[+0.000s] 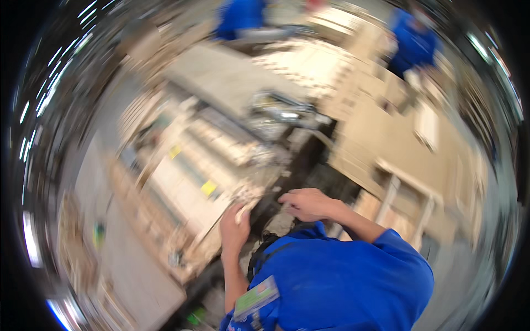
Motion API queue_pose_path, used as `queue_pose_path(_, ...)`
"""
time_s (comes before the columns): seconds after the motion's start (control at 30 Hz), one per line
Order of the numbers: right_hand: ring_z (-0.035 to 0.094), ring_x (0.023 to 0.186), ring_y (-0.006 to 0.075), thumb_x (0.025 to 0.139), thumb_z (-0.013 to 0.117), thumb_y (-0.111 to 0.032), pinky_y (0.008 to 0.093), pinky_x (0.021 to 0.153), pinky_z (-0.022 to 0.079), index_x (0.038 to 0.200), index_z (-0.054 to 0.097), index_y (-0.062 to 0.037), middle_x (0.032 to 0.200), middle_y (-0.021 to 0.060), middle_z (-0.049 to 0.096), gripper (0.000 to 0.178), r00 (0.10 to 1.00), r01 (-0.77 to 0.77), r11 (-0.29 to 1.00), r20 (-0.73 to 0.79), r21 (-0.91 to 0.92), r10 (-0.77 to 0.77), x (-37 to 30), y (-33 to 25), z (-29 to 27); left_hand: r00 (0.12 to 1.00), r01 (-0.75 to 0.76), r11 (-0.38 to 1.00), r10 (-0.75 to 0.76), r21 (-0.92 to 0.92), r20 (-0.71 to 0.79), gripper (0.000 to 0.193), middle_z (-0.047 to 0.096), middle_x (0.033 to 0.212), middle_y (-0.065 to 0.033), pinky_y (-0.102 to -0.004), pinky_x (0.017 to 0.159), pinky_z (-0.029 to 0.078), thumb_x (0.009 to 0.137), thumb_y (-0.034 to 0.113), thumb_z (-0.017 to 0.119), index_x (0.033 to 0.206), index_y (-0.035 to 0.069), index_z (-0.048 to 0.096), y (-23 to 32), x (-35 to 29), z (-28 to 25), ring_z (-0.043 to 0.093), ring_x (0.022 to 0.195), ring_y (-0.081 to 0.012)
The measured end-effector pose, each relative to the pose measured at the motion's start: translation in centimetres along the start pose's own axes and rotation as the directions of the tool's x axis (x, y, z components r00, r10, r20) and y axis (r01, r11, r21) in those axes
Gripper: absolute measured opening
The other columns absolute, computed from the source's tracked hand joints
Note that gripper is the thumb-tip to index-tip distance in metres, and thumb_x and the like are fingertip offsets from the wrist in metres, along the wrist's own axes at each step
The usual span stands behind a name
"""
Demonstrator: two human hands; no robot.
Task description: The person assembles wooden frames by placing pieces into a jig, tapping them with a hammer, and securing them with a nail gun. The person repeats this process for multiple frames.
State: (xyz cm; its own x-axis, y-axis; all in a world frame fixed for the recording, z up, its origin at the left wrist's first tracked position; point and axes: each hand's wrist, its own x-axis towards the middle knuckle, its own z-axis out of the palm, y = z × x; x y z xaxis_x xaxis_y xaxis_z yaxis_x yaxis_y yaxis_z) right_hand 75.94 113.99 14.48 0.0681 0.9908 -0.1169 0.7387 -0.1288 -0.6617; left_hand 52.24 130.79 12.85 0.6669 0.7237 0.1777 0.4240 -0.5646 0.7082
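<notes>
My left hand (234, 227) is at the near right corner of a wooden workbench, its fingers closed on a small pale wooden piece (241, 214). Beside it lie small pale wood bits (247, 193), heaped at the end of a wooden jig (187, 190) with yellow marks. Over the dark gap to the right of the bench, my right hand (310, 204) hangs with bent fingers. Motion blur hides whether it holds anything.
A cardboard-covered table (381, 132) stands at the right, with a wooden frame (411, 193) near its front edge. Metal clamp-like machinery (284, 113) sits ahead. Stacked pale wood (309, 63) lies farther back. Two people in blue (414, 41) work at the far side.
</notes>
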Motion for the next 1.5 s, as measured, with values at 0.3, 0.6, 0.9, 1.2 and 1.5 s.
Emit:
queue_pose_path(0.3,0.067,0.118,0.0398,0.095,0.063,-0.018,0.0505,0.102,0.054,0.131,0.069,-0.0088,0.124,0.0198,0.07,0.038,0.463,-0.647,0.684,-0.539,0.337,0.703,-23.8,14.2,-6.1,0.815,-0.229,0.97,0.149,0.075,0.56,0.028,0.076,0.11,-0.0199,-0.047,0.093,0.056,0.099,0.022,0.073,0.116,0.0,0.073,5.5,2.8,10.0,0.072,0.105,-0.0381)
queue_pose_path(0.6,0.072,0.111,0.0332,0.091,0.064,-0.011,0.0512,0.094,0.055,0.113,0.073,-0.0156,0.112,0.0128,0.074,0.024,0.174,-0.98,0.082,-0.58,-0.181,0.796,-37.4,27.6,-8.0,0.724,-0.399,0.917,0.315,0.0,0.614,0.029,0.075,0.113,-0.0186,-0.0479,0.093,0.055,0.099,0.023,0.073,0.119,0.002,0.073,10.1,5.6,12.8,0.07,0.107,-0.0394)
queue_pose_path(0.9,0.074,0.107,0.0394,0.077,0.075,-0.027,0.051,0.091,0.059,0.112,0.075,-0.0148,0.109,0.0154,0.078,0.037,0.344,-0.932,0.294,-0.259,-0.215,0.903,-36.0,23.7,-11.8,0.794,-0.202,0.979,0.174,-0.017,0.583,0.028,0.076,0.11,-0.0197,-0.047,0.091,0.057,0.098,0.022,0.074,0.117,0.001,0.073,5.3,4.3,8.7,0.072,0.105,-0.039)
queue_pose_path(1.2,0.072,0.089,0.0394,0.08,0.075,-0.038,0.0492,0.083,0.056,0.105,0.072,-0.0028,0.091,0.0212,0.075,0.043,0.401,-0.845,0.522,-0.507,0.116,0.763,-25.0,11.1,-19.4,0.952,-0.193,0.933,0.253,-0.302,0.173,0.019,0.077,0.104,-0.0185,-0.0401,0.088,0.059,0.097,0.013,0.074,0.111,0.001,0.075,5.6,8.7,-2.0,0.076,0.097,-0.034)
queue_pose_path(1.5,0.073,0.09,0.0427,0.091,0.066,-0.043,0.0513,0.085,0.055,0.111,0.07,0.002,0.088,0.0252,0.073,0.05,0.743,-0.592,0.787,-0.497,-0.173,0.45,4.1,0.2,-20.4,0.785,-0.616,0.75,0.61,-0.242,-0.108,0.038,0.075,0.109,-0.0127,-0.0439,0.096,0.055,0.092,0.025,0.082,0.122,0.006,0.072,7.1,7.4,-9.5,0.072,0.106,-0.033)
